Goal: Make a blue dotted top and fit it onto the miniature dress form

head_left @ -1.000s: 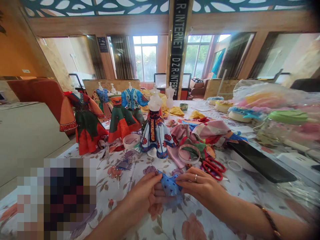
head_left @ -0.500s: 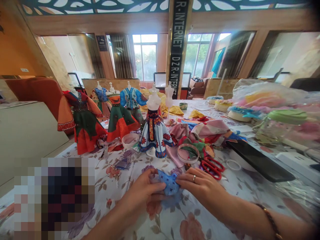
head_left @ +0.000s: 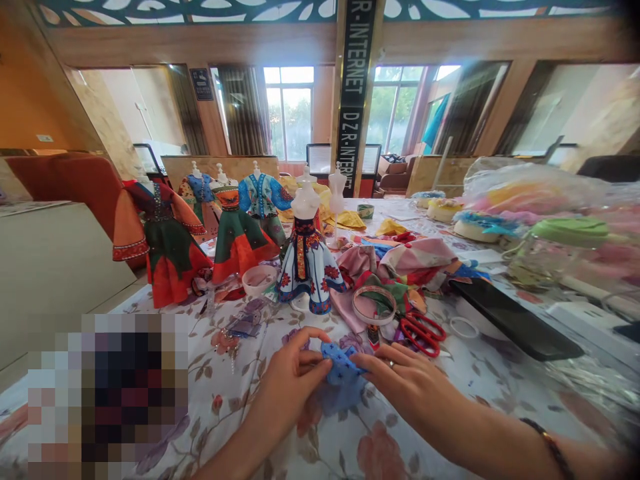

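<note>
A small piece of blue patterned fabric (head_left: 342, 368) is held between both hands just above the flowered tablecloth (head_left: 260, 433). My left hand (head_left: 295, 367) pinches its left edge between thumb and fingers. On the opposite edge, my right hand (head_left: 400, 370), wearing a ring, is closed with its fingertips on the cloth. The fabric looks folded or bunched between them, with a sheerer pale blue part hanging below. Beyond the hands stands a small mannequin in a white skirt with red flowers (head_left: 313, 267). Red-handled scissors (head_left: 424, 335) lie past my right hand.
Several dressed mini mannequins (head_left: 163, 233) stand at the back left. Fabric scraps (head_left: 400, 260), a roll of tape (head_left: 375, 305) and a white bowl (head_left: 259, 279) lie mid-table. On the right are a black phone (head_left: 515, 320), a green-lidded jar (head_left: 555, 247) and plastic bags (head_left: 540, 183).
The blue fabric, spread flatter before, is now folded or bunched. My fingers have shifted along its edges, and my left hand has moved slightly right.
</note>
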The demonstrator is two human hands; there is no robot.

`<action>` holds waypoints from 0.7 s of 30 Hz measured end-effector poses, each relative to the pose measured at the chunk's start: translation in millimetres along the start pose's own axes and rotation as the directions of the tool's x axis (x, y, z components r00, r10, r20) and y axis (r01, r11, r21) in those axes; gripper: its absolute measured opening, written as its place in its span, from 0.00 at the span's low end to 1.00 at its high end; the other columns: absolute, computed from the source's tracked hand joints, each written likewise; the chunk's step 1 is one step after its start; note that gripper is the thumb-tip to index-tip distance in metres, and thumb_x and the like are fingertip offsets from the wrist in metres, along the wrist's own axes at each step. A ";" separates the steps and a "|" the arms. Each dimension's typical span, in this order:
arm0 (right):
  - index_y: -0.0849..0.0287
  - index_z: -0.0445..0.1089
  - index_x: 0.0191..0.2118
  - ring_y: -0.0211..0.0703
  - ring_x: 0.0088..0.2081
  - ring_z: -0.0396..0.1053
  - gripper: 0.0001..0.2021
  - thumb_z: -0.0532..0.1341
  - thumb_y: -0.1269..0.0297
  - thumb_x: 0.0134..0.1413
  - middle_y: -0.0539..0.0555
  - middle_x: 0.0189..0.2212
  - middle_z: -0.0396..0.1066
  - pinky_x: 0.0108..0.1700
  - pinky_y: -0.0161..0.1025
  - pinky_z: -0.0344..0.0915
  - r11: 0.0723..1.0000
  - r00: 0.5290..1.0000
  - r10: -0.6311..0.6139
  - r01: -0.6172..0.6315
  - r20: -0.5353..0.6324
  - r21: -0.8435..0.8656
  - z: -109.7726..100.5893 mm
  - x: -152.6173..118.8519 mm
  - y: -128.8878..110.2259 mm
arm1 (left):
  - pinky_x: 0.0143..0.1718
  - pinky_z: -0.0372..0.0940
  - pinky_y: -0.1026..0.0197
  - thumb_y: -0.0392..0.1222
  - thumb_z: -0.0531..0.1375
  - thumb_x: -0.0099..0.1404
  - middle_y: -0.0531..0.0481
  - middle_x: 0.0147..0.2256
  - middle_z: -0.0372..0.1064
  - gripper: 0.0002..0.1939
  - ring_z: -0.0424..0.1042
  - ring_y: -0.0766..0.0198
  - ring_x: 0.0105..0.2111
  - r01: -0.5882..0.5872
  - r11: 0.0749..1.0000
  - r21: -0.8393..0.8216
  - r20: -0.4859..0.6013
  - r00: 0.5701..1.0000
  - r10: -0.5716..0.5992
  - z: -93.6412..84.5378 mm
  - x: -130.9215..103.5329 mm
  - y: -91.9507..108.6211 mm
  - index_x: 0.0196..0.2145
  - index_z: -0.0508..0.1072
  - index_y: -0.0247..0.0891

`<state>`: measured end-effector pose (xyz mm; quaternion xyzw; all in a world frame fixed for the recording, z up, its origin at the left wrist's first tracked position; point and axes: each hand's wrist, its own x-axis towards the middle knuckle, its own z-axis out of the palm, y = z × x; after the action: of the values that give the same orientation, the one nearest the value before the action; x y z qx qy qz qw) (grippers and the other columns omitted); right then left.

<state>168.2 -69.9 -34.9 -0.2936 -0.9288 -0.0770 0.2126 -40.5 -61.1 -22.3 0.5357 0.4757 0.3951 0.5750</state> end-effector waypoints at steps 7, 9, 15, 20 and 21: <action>0.65 0.67 0.40 0.46 0.30 0.68 0.14 0.49 0.80 0.51 0.58 0.27 0.73 0.33 0.40 0.67 1.000 1.000 0.013 -0.013 0.013 0.000 0.9 -0.4 0.3 | 0.23 0.59 0.67 0.39 0.64 0.52 0.53 0.21 0.73 0.04 0.70 0.64 0.22 -0.027 0.992 0.125 -0.129 0.991 0.043 5.5 -5.8 -4.4 0.28 0.73 0.38; 0.65 0.66 0.42 0.46 0.31 0.68 0.13 0.50 0.79 0.52 0.57 0.26 0.73 0.33 0.39 0.68 1.000 0.999 0.023 -0.024 0.035 0.015 0.2 0.2 1.6 | 0.23 0.59 0.67 0.40 0.64 0.52 0.53 0.21 0.73 0.04 0.70 0.64 0.22 -0.028 0.992 0.122 -0.147 0.988 0.046 6.7 -7.5 -4.1 0.27 0.73 0.39; 0.65 0.67 0.43 0.46 0.32 0.69 0.12 0.52 0.80 0.54 0.56 0.25 0.73 0.36 0.41 0.69 1.000 1.000 0.017 -0.017 0.010 0.015 1.0 -0.4 2.5 | 0.26 0.63 0.67 0.37 0.65 0.51 0.52 0.25 0.74 0.08 0.73 0.63 0.27 0.039 0.996 0.081 -0.093 0.995 -0.032 4.9 -9.6 0.1 0.31 0.73 0.38; 0.66 0.68 0.43 0.47 0.35 0.69 0.12 0.56 0.79 0.52 0.57 0.30 0.75 0.38 0.43 0.70 0.998 1.000 0.024 -0.025 0.013 0.058 0.5 -1.1 2.0 | 0.29 0.64 0.66 0.31 0.65 0.47 0.55 0.26 0.73 0.13 0.74 0.64 0.28 0.050 0.996 0.074 -0.030 0.998 -0.048 0.3 -12.1 -1.4 0.33 0.72 0.38; 0.66 0.68 0.42 0.47 0.36 0.69 0.12 0.56 0.79 0.51 0.57 0.31 0.75 0.39 0.43 0.70 0.998 1.000 0.022 -0.022 0.001 0.063 0.4 -1.1 1.9 | 0.29 0.64 0.66 0.31 0.65 0.47 0.55 0.26 0.73 0.13 0.74 0.64 0.28 0.050 0.996 0.073 -0.025 0.999 -0.049 0.2 -12.8 -2.5 0.33 0.72 0.38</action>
<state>170.0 -68.8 -35.7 -0.2969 -0.9276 -0.0455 0.2223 -43.4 -73.8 -23.1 0.5400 0.5096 0.3690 0.5591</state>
